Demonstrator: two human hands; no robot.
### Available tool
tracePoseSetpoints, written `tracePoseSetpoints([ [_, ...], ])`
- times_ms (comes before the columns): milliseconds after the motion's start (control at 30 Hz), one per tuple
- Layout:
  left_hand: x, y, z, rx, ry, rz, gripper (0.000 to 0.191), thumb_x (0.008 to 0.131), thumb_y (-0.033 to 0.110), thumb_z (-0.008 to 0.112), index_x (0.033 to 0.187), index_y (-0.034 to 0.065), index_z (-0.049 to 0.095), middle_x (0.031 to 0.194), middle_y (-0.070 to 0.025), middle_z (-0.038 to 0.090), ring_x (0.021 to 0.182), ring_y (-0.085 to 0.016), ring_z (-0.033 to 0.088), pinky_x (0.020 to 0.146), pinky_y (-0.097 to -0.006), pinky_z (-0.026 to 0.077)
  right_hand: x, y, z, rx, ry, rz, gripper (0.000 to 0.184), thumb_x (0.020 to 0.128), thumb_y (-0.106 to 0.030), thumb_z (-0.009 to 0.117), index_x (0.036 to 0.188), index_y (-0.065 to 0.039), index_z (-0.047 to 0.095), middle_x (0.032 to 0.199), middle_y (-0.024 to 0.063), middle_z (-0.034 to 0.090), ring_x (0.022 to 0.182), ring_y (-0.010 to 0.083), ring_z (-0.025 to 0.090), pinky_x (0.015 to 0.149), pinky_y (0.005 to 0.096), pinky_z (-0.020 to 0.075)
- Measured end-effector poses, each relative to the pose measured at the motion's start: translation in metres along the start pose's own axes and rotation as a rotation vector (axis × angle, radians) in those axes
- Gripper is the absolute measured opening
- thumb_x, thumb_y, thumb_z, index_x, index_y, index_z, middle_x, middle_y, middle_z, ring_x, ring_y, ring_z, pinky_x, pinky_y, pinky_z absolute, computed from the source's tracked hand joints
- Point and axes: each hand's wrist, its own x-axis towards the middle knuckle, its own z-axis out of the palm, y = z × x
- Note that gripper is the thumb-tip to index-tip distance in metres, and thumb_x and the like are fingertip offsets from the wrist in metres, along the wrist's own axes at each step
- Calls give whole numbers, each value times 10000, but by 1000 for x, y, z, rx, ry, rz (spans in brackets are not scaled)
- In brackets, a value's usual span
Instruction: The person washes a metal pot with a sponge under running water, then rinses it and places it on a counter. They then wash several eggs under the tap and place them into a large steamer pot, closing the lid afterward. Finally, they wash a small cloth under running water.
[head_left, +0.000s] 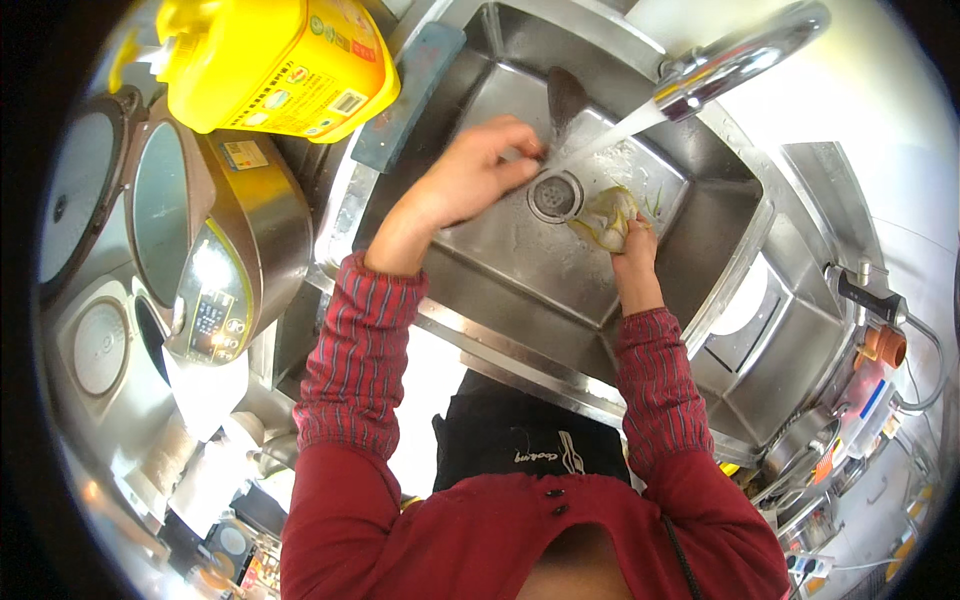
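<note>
My right hand (637, 244) grips a crumpled, pale cloth-like piece with yellow edging (609, 217) inside the steel sink (517, 262). It hangs just right of the round drain strainer (556, 196). Water (607, 139) runs at a slant from the chrome faucet (739, 64) towards the drain. My left hand (487, 165) is over the left side of the basin, its fingers curved and the thumb apart from them. Its fingertips are close to the stream, and I see nothing held in it. Thin green scraps (655, 204) lie on the sink floor.
A blue-grey slab (412, 97) rests across the sink's left rim. Beyond it stand a yellow pump jug (277, 67) and a rice cooker (255, 225) with its lid raised. On the right is a second basin (787, 352) with a white round dish (742, 300).
</note>
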Motion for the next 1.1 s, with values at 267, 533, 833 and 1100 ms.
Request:
tracePoseSetpoints([
  [267, 5, -35, 140, 502, -214, -59, 215, 752, 43, 591, 961, -6, 612, 1394, -164, 409, 1280, -419, 356, 903, -605, 433, -33, -30, -7, -46, 32, -81, 417, 847, 31, 443, 1256, -25, 497, 1149, 134, 590, 994, 260, 617, 828, 400, 536],
  [533, -21, -136, 218, 233, -518, -647, 320, 776, 22, 575, 1095, 25, 596, 1318, -219, 458, 1238, -431, 423, 908, -498, 481, -13, -33, -30, -209, 135, -494, 461, 798, 91, 450, 1241, 9, 548, 1097, 129, 621, 896, 215, 645, 768, 310, 541],
  [833, -5, -205, 100, 829, -176, -427, 1212, 578, 418, 867, 1468, -33, 178, 1562, -225, 49, 1452, -366, 43, 1139, -541, 165, 64, 67, 147, -1251, -556, -1286, 598, 749, 46, 586, 1308, -164, 551, 1055, 168, 544, 992, 357, 523, 820, 388, 487],
  [1100, -11, -209, 94, 909, -297, -526, 1365, 541, 629, 808, 1521, 66, 44, 1574, -194, -76, 1457, -334, -87, 1149, -554, 25, 114, 19, 37, -1417, -82, -1254, 361, 852, -12, 537, 1200, -91, 587, 1071, 185, 576, 994, 357, 550, 833, 407, 468],
])
